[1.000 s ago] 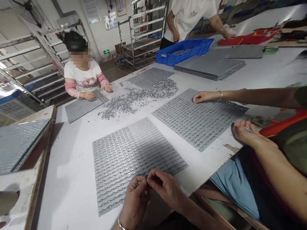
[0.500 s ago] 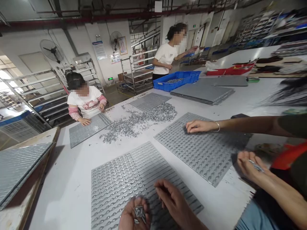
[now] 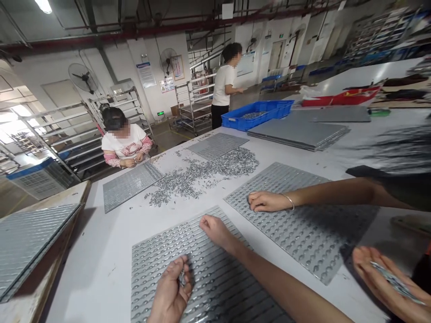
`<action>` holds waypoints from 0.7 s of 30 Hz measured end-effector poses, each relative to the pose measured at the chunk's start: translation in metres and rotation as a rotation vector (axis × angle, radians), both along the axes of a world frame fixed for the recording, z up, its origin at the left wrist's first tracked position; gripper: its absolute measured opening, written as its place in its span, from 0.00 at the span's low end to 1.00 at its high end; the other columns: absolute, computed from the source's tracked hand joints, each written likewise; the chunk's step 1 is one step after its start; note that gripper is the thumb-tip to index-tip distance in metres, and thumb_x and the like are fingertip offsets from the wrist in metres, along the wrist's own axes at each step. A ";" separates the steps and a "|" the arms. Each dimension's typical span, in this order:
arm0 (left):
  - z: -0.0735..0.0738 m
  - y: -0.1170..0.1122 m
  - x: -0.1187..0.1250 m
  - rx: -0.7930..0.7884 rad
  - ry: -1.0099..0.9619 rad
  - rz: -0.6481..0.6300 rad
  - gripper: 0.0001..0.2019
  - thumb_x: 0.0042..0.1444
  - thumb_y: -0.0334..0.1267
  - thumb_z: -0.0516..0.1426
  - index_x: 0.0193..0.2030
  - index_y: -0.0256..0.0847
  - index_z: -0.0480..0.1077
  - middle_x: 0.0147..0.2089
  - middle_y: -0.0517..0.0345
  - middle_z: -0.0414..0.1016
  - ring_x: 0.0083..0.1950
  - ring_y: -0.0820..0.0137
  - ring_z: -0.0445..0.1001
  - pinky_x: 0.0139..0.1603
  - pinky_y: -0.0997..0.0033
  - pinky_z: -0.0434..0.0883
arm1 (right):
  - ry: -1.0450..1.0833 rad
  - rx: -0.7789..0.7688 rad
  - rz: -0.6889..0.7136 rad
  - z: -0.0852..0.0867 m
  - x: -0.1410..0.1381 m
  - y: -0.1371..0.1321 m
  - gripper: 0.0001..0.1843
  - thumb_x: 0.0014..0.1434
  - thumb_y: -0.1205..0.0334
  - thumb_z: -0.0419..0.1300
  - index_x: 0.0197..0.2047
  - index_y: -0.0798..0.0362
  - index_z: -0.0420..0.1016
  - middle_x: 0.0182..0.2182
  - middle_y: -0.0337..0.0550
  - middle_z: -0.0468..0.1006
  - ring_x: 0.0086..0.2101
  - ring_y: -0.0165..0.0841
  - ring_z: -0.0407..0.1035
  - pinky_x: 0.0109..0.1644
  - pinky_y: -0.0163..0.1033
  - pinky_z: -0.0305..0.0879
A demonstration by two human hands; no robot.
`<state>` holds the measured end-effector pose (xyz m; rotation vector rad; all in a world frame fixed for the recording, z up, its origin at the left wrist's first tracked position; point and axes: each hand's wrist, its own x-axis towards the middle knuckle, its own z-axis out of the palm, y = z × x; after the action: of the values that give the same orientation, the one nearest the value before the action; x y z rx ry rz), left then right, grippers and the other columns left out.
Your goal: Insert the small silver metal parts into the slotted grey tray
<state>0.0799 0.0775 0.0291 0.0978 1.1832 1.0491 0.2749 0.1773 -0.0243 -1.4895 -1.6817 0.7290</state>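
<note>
My left hand (image 3: 172,287) is curled around several small silvery spindle-shaped metal pieces (image 3: 182,279), partly hidden by the fingers. It hovers above the near part of a grey grooved board (image 3: 151,264) that has rows of raised bumps. Over the far edge of this same board is my right hand (image 3: 214,229), its fingertips pinched together; whatever they hold is hidden. Beyond the board, a loose heap of the metal pieces (image 3: 202,172) lies on the white table (image 3: 111,251).
At right, a co-worker's hand (image 3: 267,202) works over another grooved board (image 3: 296,237); their other palm (image 3: 380,273) cups metal pieces. A blue bin (image 3: 235,122), stacked grey boards (image 3: 299,132) and a red tray (image 3: 340,99) stand farther back. Another person (image 3: 124,139) sits opposite.
My right hand has moved forward and left to the board's far edge. My left hand has turned and closed more over its metal pieces. The standing person has turned and lowered an arm.
</note>
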 end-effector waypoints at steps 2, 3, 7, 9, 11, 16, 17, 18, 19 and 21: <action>-0.004 0.013 -0.005 0.045 0.032 -0.031 0.05 0.66 0.28 0.57 0.44 0.29 0.74 0.27 0.59 0.69 0.20 0.79 0.64 0.17 0.83 0.61 | -0.083 -0.041 -0.008 -0.006 -0.011 0.020 0.13 0.63 0.64 0.55 0.30 0.46 0.78 0.34 0.46 0.84 0.38 0.37 0.76 0.43 0.38 0.66; -0.006 0.019 -0.007 0.059 0.042 -0.039 0.06 0.67 0.29 0.56 0.43 0.28 0.74 0.26 0.59 0.68 0.19 0.80 0.63 0.17 0.83 0.61 | -0.113 -0.070 -0.011 -0.009 -0.016 0.029 0.13 0.63 0.65 0.55 0.31 0.48 0.78 0.35 0.47 0.85 0.38 0.37 0.76 0.44 0.38 0.65; -0.015 0.040 -0.015 0.089 0.061 -0.046 0.08 0.65 0.23 0.55 0.45 0.27 0.75 0.28 0.56 0.71 0.22 0.78 0.70 0.24 0.81 0.70 | -0.227 -0.181 -0.023 -0.024 -0.034 0.055 0.11 0.61 0.70 0.56 0.33 0.55 0.80 0.35 0.48 0.85 0.39 0.36 0.76 0.43 0.36 0.63; -0.021 0.049 -0.018 0.119 0.042 -0.067 0.09 0.63 0.20 0.56 0.46 0.28 0.75 0.31 0.53 0.74 0.24 0.77 0.72 0.27 0.80 0.74 | -0.272 -0.212 -0.026 -0.029 -0.039 0.062 0.11 0.62 0.69 0.56 0.36 0.56 0.81 0.38 0.50 0.85 0.42 0.37 0.77 0.44 0.35 0.63; -0.028 0.058 -0.021 0.167 0.022 -0.086 0.06 0.61 0.20 0.59 0.42 0.29 0.75 0.32 0.52 0.75 0.24 0.77 0.72 0.25 0.81 0.72 | -0.304 -0.232 -0.035 -0.033 -0.042 0.065 0.11 0.63 0.69 0.56 0.38 0.56 0.81 0.41 0.52 0.85 0.44 0.38 0.77 0.45 0.36 0.63; -0.043 0.078 -0.021 0.194 0.015 -0.094 0.06 0.61 0.22 0.59 0.34 0.32 0.71 0.30 0.54 0.74 0.23 0.79 0.70 0.21 0.83 0.67 | -0.306 -0.255 -0.087 -0.031 -0.044 0.068 0.12 0.62 0.71 0.57 0.45 0.59 0.79 0.42 0.58 0.83 0.44 0.42 0.77 0.45 0.38 0.64; -0.044 0.081 -0.020 0.177 0.012 -0.095 0.06 0.62 0.22 0.59 0.34 0.33 0.70 0.29 0.55 0.74 0.23 0.79 0.69 0.21 0.83 0.67 | -0.291 -0.253 -0.092 -0.029 -0.044 0.068 0.13 0.61 0.71 0.57 0.48 0.59 0.77 0.41 0.58 0.83 0.43 0.42 0.77 0.45 0.38 0.64; -0.045 0.084 -0.020 0.162 0.006 -0.096 0.06 0.63 0.23 0.59 0.34 0.33 0.70 0.28 0.56 0.73 0.22 0.78 0.69 0.21 0.83 0.67 | -0.269 -0.245 -0.092 -0.027 -0.043 0.066 0.16 0.60 0.72 0.58 0.51 0.60 0.76 0.40 0.57 0.83 0.43 0.42 0.77 0.44 0.38 0.64; -0.046 0.086 -0.018 0.152 -0.004 -0.098 0.07 0.64 0.24 0.59 0.34 0.34 0.69 0.27 0.56 0.73 0.22 0.78 0.69 0.20 0.83 0.66 | -0.241 -0.233 -0.084 -0.024 -0.042 0.063 0.16 0.60 0.72 0.58 0.52 0.59 0.75 0.39 0.54 0.83 0.42 0.40 0.77 0.44 0.37 0.64; -0.047 0.089 -0.015 0.148 -0.028 -0.102 0.08 0.64 0.27 0.59 0.32 0.34 0.68 0.26 0.57 0.71 0.21 0.78 0.68 0.18 0.84 0.63 | -0.172 -0.205 -0.042 -0.018 -0.040 0.052 0.12 0.64 0.68 0.55 0.49 0.57 0.75 0.36 0.48 0.83 0.39 0.37 0.76 0.44 0.36 0.65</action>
<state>0.0647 0.1667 -0.0177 0.2562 1.0637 1.0433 0.2348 0.2292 -0.0420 -1.7679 -1.7386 0.7886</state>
